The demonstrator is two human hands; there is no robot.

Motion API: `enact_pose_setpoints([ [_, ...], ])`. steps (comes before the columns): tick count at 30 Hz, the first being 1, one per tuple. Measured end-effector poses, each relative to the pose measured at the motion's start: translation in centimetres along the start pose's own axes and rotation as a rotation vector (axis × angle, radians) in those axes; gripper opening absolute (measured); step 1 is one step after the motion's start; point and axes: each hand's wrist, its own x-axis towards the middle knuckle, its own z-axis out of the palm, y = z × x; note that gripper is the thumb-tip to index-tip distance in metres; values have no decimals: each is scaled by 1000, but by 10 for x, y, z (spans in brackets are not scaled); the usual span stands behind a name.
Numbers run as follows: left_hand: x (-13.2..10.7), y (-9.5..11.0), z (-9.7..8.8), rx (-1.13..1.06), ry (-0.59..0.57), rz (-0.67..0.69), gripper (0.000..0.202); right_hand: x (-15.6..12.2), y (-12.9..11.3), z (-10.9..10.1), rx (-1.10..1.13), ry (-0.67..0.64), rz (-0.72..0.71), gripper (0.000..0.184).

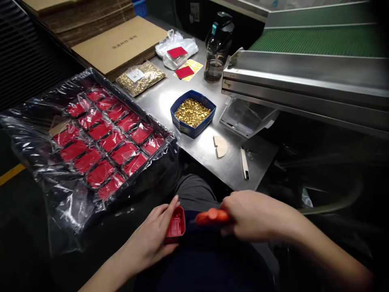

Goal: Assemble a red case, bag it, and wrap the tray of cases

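Over my lap, my left hand (pixel 152 233) grips a small red plastic housing (pixel 176 223), its open, ribbed inside facing up. My right hand (pixel 247 215) is closed around an orange-handled tool (pixel 212 217) that points left toward the housing. Motion blurs the tool, so its kind and tip cannot be made out. A gap separates the tool from the housing. Beyond my knees, a blue tray (pixel 194 132) full of small brass-coloured parts (pixel 193 112) stands on the metal table (pixel 200 151).
To the left, a plastic-lined crate (pixel 173 140) holds rows of red pieces (pixel 111 141). A cream half-round piece (pixel 220 146) and a white utility knife (pixel 244 162) lie near the table edge. Behind are a bottle (pixel 216 48), a bag of brass parts (pixel 140 78), cardboard (pixel 121 40) and a green conveyor (pixel 319 40).
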Motion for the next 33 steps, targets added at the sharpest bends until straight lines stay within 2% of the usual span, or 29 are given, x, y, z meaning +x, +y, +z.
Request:
enact_pose_setpoints([
  [2,6,0,0,99,-49,92,119,-4,-4,-8,-45,14,-58,18],
  [3,9,-2,2,74,-49,89,117,-10,-3,-10,-53,31,-49,16],
  [4,10,-4,4,-8,-31,47,113,-19,1,-9,-42,58,-17,14],
  [6,13,-4,7,-347,56,-144,95,-46,16,0,66,68,59,8],
  [7,15,-2,8,-583,116,-270,83,-62,27,10,147,55,84,5],
  [8,17,4,8,-834,177,-393,73,-77,40,23,231,48,105,11],
  [10,26,20,6,-1294,269,-582,67,-102,72,58,347,94,148,35],
  [12,43,41,1,-1595,317,-675,72,-114,109,99,360,274,188,59],
  [14,68,59,-3,-1717,337,-683,73,-115,150,135,213,550,342,66],
  [16,98,72,-7,-1703,328,-629,68,-104,190,159,42,768,513,59],
  [19,142,82,-11,-1557,320,-570,53,-74,246,166,-69,956,691,44],
  [21,164,86,-14,-1455,350,-575,45,-48,278,159,-47,1010,732,36],
  [24,179,91,-16,-1355,450,-612,33,-5,318,156,41,1074,708,30],
  [26,180,92,-15,-1315,522,-655,25,21,336,164,123,1140,704,27],
  [29,177,88,-11,-1272,579,-725,18,52,349,184,269,1280,731,25],
  [33,179,79,-8,-1231,627,-718,19,73,356,198,445,1441,719,50],
])
